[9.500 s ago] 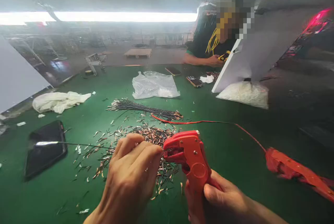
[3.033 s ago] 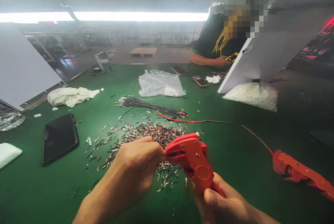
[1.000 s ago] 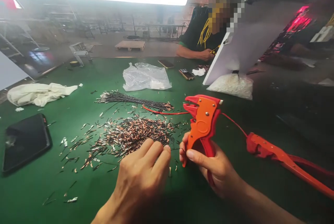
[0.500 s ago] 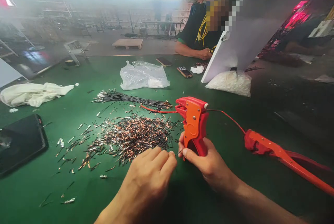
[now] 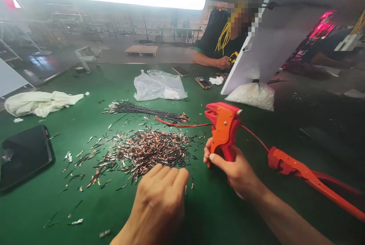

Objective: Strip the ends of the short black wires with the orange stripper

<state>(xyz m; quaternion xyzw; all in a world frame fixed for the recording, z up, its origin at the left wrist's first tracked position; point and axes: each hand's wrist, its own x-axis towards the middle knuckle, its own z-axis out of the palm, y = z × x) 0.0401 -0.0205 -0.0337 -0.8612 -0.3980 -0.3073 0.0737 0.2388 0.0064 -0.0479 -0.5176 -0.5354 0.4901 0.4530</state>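
My right hand (image 5: 238,171) grips the handle of a red-orange wire stripper (image 5: 224,129), held upright above the green table (image 5: 216,214). My left hand (image 5: 159,203) hovers at the near edge of a pile of short cut wire pieces (image 5: 142,150) with copper ends; its fingers are curled together and pinch downward, and what they hold is hidden. A bundle of long dark wires (image 5: 142,110) lies behind the pile. A thin red wire (image 5: 182,124) runs from the bundle past the stripper.
A second red tool (image 5: 308,174) lies at the right. A black phone (image 5: 24,155) and a white cloth (image 5: 40,102) sit at the left. Farther back are a clear plastic bag (image 5: 159,85), a bag of white parts (image 5: 252,96), a white board (image 5: 265,53) and a seated person (image 5: 219,39).
My right hand lifted the stripper off the wire in my left hand and stood it upright. My left hand dropped to the near edge of the pile.
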